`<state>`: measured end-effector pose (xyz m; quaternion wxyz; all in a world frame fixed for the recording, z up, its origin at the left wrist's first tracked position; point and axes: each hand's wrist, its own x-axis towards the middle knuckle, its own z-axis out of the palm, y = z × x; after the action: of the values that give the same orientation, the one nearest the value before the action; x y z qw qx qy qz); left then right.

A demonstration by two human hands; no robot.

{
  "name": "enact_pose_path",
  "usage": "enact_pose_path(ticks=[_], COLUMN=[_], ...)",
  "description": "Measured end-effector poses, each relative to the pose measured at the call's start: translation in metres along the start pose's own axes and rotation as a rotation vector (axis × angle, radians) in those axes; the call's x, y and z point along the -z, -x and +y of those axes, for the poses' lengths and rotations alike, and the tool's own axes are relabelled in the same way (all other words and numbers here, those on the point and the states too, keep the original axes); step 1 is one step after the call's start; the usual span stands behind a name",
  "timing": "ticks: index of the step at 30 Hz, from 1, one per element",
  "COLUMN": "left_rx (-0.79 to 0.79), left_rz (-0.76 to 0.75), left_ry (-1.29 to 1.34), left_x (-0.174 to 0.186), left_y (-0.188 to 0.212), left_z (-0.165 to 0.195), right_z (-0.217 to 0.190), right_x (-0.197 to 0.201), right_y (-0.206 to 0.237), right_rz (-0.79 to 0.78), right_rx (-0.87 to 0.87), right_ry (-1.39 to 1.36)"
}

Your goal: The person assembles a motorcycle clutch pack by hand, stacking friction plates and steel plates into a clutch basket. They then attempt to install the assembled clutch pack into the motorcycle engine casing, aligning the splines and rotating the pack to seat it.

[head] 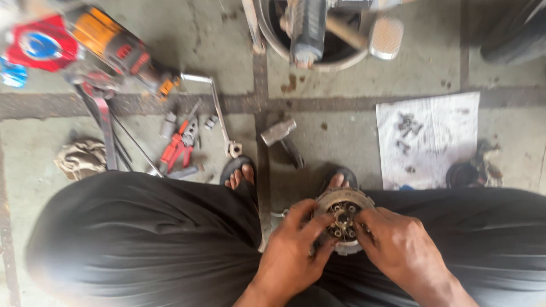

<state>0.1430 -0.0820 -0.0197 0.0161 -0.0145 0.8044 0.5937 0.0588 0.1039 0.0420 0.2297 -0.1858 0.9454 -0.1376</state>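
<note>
A round metal clutch assembly (343, 219) with a dark centre and several bolts sits between my knees, low in the head view. My left hand (296, 250) grips its left rim, fingers curled over the face. On its right side my right hand (398, 244) holds the rim, fingertips touching the centre hub. Both of my legs are covered in black cloth, and my sandalled feet show just above the part.
On the concrete floor lie a hammer (282, 139), red-handled pliers (177, 145), a bent socket wrench (219, 113), an orange power tool (119, 48) and a rag (82, 159). A sheet of paper (429, 139) with small parts lies at right. A motorcycle footpeg (387, 37) is above.
</note>
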Motion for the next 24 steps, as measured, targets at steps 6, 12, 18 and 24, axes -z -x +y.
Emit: enact_pose_path(ticks=[6,12,18,24], left_rx=[-0.070,-0.210,-0.312,-0.532], left_rz=[-0.111,0.021,0.230,0.512], left_ry=[-0.215,-0.276,-0.356,-0.461], left_x=[0.002,-0.001,0.010,0.029], left_y=[-0.021,-0.040,-0.082,-0.121], left_z=[0.009,0.028,0.061,0.091], right_z=[0.001,0.003,-0.010,-0.034], right_x=[0.009,0.043,0.104,0.149], right_y=[-0.013,-0.024,-0.039,-0.052], right_rz=[-0.059,-0.010,0.127,0.463], right_rx=[0.094,0.165,0.208,0.492], right_ry=[0.058,0.105,0.250,0.307])
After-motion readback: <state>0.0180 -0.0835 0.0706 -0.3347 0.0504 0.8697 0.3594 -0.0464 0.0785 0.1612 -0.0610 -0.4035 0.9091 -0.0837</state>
